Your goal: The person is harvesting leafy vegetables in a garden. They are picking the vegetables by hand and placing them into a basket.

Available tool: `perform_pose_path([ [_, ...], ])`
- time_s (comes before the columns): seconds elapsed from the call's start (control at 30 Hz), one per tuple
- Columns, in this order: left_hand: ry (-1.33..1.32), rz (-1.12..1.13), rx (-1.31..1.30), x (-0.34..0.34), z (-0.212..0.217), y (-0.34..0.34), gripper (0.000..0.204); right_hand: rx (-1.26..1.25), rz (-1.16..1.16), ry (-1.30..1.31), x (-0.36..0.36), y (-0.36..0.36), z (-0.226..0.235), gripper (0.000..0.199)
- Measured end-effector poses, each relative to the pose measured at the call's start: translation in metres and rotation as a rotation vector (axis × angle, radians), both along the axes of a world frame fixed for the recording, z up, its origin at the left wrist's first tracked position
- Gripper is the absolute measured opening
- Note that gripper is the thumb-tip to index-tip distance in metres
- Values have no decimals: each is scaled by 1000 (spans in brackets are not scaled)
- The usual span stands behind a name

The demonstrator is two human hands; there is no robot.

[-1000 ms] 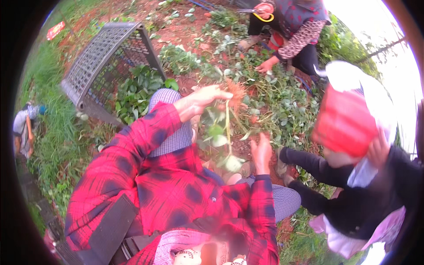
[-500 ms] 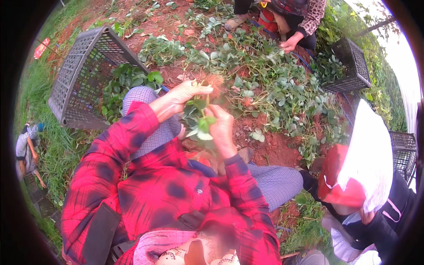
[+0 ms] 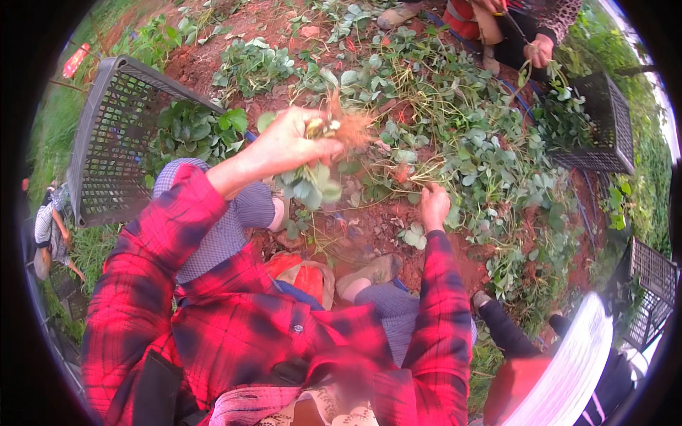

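My left hand is raised and shut on an uprooted green plant, its leaves hanging down and its soil-covered roots sticking out to the right. My right hand reaches down to the red soil and grips plant stems lying among the leafy plants on the ground. Both my sleeves are red and black plaid. My knees in grey-blue trousers show below the left hand.
A dark plastic crate with green plants in it lies tilted at my left. Another crate stands at the far right, near a crouching person pulling plants. A person in a wide white hat is at lower right. More crates sit at the right edge.
My left hand has lifted the plant up and away from my right hand. My right hand has let go of it and dropped to the stems on the ground.
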State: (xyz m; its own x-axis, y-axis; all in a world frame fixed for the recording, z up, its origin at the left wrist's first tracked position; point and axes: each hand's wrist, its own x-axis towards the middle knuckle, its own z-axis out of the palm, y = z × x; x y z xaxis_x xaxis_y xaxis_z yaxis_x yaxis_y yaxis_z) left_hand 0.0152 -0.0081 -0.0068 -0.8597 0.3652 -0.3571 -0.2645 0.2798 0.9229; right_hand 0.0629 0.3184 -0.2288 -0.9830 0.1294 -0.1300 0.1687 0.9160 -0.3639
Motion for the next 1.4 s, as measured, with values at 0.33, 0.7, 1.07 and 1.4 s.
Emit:
perform_pose_path([
  [0.33,-156,-59,-34,-24,5,19,15,116,352,7,-63,12,-18,9],
  [0.7,-55,220,115,-38,-5,20,14,-128,105,-189,-50,-9,-21,24],
  [1.07,-54,222,228,3,-19,7,8,-1195,-334,141,25,-140,151,22],
  [1.4,204,12,231,37,-8,17,23,-1178,-334,296,36,-175,182,17],
])
